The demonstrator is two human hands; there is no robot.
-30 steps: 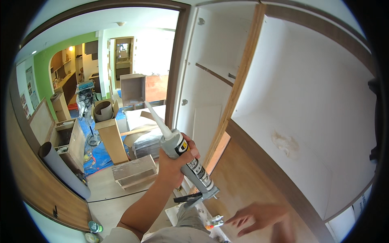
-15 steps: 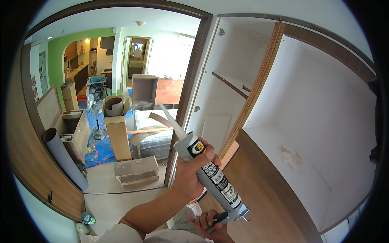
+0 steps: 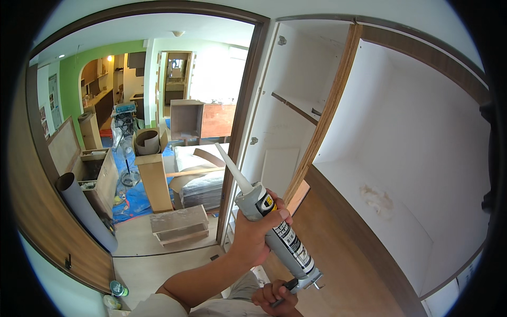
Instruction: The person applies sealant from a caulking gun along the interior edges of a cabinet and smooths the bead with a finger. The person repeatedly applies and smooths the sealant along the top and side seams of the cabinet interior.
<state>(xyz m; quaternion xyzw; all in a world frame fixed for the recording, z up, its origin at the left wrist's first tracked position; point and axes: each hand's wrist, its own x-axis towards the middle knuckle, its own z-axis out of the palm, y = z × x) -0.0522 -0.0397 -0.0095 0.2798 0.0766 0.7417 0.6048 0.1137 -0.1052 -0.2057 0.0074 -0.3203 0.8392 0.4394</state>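
Note:
A caulking gun [image 3: 309,281] loaded with a grey sealant cartridge [image 3: 288,244] slants across the lower middle of the head view. Its long white nozzle [image 3: 233,168] points up and to the left, toward the doorway. My left hand [image 3: 254,236] is wrapped around the cartridge near its nozzle end, thumb across the label. Lower down, my right hand [image 3: 275,297] is closed round the gun's dark handle, close to my body. The cartridge hides part of the left fingers. Whether the trigger is squeezed cannot be made out.
On the right is an open white cabinet [image 3: 401,132] with a wooden divider edge [image 3: 330,116] and a stained patch [image 3: 376,202]. Left, a brown door [image 3: 63,232] stands open. Beyond the doorway are a low wooden box [image 3: 179,222], cardboard, rolls and furniture on blue sheeting.
The gun has dropped slightly in view, its nozzle tip lower and a little to the right. Both hands keep their hold, and the room behind has shifted slightly.

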